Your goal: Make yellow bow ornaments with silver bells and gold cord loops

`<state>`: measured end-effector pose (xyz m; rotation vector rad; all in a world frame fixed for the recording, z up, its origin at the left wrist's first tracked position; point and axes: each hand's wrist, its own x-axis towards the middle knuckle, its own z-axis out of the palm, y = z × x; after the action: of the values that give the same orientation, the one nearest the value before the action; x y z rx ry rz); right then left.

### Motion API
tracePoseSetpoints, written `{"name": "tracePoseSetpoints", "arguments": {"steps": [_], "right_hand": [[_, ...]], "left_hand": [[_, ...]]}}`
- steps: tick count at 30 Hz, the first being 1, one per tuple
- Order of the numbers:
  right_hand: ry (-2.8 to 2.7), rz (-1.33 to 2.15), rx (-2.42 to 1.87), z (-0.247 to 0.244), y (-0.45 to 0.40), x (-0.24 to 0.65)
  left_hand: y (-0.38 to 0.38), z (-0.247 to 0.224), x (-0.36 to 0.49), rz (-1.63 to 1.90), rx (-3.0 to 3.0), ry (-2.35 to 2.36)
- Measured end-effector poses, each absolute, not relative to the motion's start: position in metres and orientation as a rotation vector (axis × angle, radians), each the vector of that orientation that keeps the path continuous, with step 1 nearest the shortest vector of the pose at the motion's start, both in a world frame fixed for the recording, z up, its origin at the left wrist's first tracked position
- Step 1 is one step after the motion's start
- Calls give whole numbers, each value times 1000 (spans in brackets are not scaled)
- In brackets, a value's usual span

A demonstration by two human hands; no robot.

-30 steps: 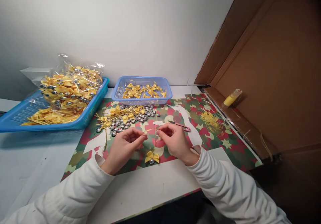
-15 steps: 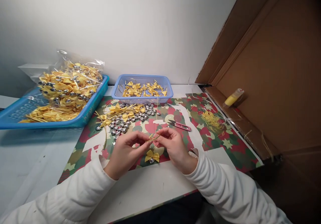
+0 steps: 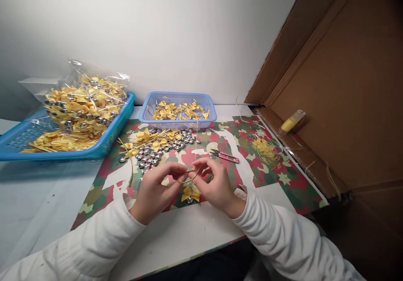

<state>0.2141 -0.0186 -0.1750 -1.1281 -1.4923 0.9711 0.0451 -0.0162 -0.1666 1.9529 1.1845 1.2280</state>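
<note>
My left hand [image 3: 159,188] and my right hand [image 3: 217,184] meet over the patterned sheet, each pinching part of a thin gold cord [image 3: 185,182] that curves into a small loop between them. Just below the fingertips lies a yellow bow [image 3: 194,193] with a silver bell [image 3: 189,200] at its centre. A fine pale thread [image 3: 197,140] runs from the hands up to the small basket. Whether the cord joins the bow is hidden by the fingers. Beyond my left hand are loose silver bells [image 3: 151,158] and yellow bows with gold cords [image 3: 143,136].
A small blue basket [image 3: 178,124] of corded bows stands at the back. To the left, a larger blue basket [image 3: 115,123] holds bows and a filled clear bag [image 3: 88,100]. Pink thread snips [image 3: 228,157], tangled yellow thread [image 3: 266,151] and a yellow thread spool [image 3: 291,122] are on the right.
The gold cord, nearly straight before, is now bent into a rounded loop between my fingertips. My hands have drawn slightly closer together.
</note>
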Motion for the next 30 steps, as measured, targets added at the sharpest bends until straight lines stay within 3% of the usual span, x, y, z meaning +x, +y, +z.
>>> {"name": "tracePoseSetpoints", "arguments": {"steps": [3, 6, 30], "right_hand": [[-1727, 721, -1097, -173, -20, 216], [-1743, 693, -1117, -173, -19, 216], [-1231, 1417, -1024, -177, -19, 214]], "left_hand": [[-17, -165, 45, 1228, 2084, 1203], [-17, -167, 44, 1217, 2125, 1233], [-12, -170, 39, 1461, 2324, 971]]}}
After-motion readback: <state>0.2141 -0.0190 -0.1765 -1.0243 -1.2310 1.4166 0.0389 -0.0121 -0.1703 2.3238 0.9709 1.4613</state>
